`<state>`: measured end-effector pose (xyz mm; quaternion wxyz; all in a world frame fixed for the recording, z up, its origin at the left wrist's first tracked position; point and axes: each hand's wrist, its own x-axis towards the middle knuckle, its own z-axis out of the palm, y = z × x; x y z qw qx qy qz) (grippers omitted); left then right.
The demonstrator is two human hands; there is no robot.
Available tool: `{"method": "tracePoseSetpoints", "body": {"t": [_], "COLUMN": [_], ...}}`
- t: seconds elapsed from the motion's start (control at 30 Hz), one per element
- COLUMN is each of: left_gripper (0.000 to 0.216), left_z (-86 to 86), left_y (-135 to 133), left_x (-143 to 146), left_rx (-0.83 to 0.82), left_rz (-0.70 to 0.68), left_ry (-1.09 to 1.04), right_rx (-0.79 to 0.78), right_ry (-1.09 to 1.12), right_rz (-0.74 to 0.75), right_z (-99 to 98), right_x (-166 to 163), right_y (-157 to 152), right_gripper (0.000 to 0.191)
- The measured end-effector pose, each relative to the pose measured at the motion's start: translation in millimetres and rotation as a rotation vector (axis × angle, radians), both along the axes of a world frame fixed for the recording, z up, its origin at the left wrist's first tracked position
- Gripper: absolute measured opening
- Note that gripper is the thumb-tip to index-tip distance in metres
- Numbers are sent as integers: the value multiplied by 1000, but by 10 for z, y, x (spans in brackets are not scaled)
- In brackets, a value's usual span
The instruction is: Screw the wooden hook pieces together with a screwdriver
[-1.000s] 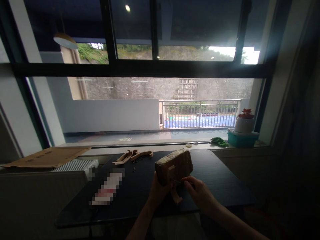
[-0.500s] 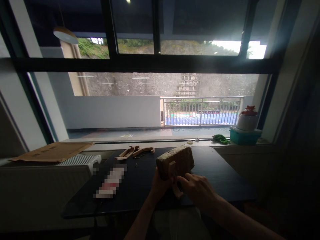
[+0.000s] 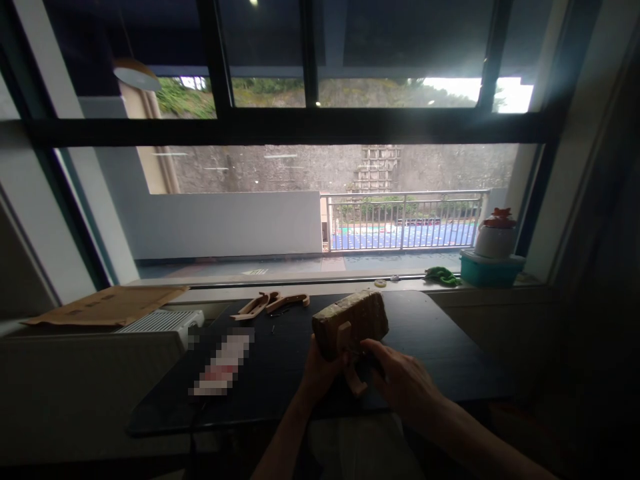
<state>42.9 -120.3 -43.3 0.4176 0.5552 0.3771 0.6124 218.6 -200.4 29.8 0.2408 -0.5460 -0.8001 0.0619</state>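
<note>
My left hand [image 3: 321, 367] is closed round the near lower side of a brown, rough-faced block [image 3: 353, 317] and a curved wooden hook [image 3: 356, 381]. The block sits tilted above the dark table, and the hook stands against its near face. Close by on the right, my right hand [image 3: 403, 373] has its fingers bent, with thumb and forefinger near the middle of the hook. What lies between those fingers is too dark to make out. More curved wooden pieces [image 3: 287, 302] rest at the back of the table, with small screw-like bits [image 3: 279, 313] beside them.
A pixelated pale and red item [image 3: 223, 365] lies on the left of the dark table [image 3: 450, 353]. Beyond it are a radiator [image 3: 160, 321] and a brown paper envelope [image 3: 107, 304]. The windowsill bears a green cloth [image 3: 441, 276], a teal box [image 3: 490, 269] and a white bottle [image 3: 495, 239].
My right hand has turned slightly and its fingertips have shifted a little up and right by the hook. The left hand, block and hook stay nearly in place.
</note>
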Motion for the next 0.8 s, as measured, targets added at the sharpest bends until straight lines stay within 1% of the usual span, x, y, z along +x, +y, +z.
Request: {"method": "tracePoseSetpoints", "body": {"t": [0.1, 0.17, 0.2, 0.23, 0.3, 0.37, 0.43, 0.5, 0.53, 0.6, 0.67, 0.73, 0.8], "left_gripper": [54, 53, 54, 55, 57, 58, 58, 57, 56, 56, 57, 55, 54], "left_z": [11, 10, 7, 4, -4, -12, -18, -22, -23, -27, -37, -55, -80], "left_y": [-7, 0, 6, 12, 23, 28, 27, 24, 23, 23, 26, 33, 45], "left_x": [-3, -5, -6, -7, -9, -10, -10, -9, -8, -4, 0, -1, -7], "left_rx": [-2, -2, -1, 0, 2, 2, 4, 11, 17, 30, 43, 54, 63], "left_rz": [11, 17, 18, 17, 17, 18, 13, 3, -1, -8, -11, -12, -13], "left_ry": [8, 10, 9, 9, 7, 6, 6, 7, 6, 5, 5, 8, 13], "right_rx": [151, 203, 214, 213, 170, 84, -9, -69, -84, -78, -22, 80, 194], "right_ry": [-278, -355, -344, -297, -111, 135, 339, 437, 435, 327, 140, -68, -260], "right_rz": [55, 95, 103, 96, 40, -39, -89, -110, -112, -116, -94, -48, 8], "right_z": [44, 7, -28, -71, -168, -250, -293, -282, -257, -179, -80, 12, 78], "right_x": [-7, -16, -22, -29, -47, -65, -75, -74, -70, -61, -60, -71, -91], "right_y": [0, 12, 18, 22, 24, 22, 21, 23, 23, 18, 7, -4, -8], "right_gripper": [35, 33, 33, 32, 30, 29, 31, 32, 33, 30, 30, 35, 33]}}
